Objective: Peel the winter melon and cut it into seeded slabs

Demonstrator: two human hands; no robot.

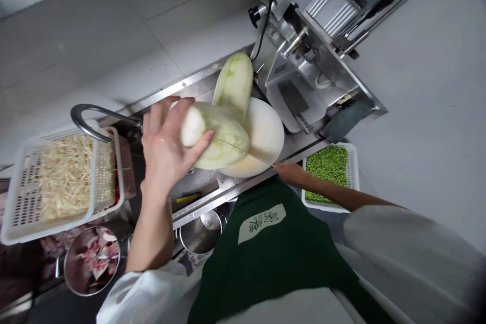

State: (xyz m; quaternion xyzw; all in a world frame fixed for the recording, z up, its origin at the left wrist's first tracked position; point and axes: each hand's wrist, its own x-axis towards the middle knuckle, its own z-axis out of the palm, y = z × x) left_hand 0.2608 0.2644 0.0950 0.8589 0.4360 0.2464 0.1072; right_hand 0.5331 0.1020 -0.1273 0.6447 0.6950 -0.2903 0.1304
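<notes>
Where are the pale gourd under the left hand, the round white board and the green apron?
Pale gourd (225, 124), head view: its side.
Round white board (269, 126), head view: bare top.
Green apron (279, 258), head view: its front.

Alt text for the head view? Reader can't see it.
Left hand gripping a large pale-green gourd over a round white board; right hand holds a knife whose edge-on blade crosses the gourd. A second gourd lies beyond, a metal slicer stands to the right, and sprouts lie in a white basket at left.
</notes>
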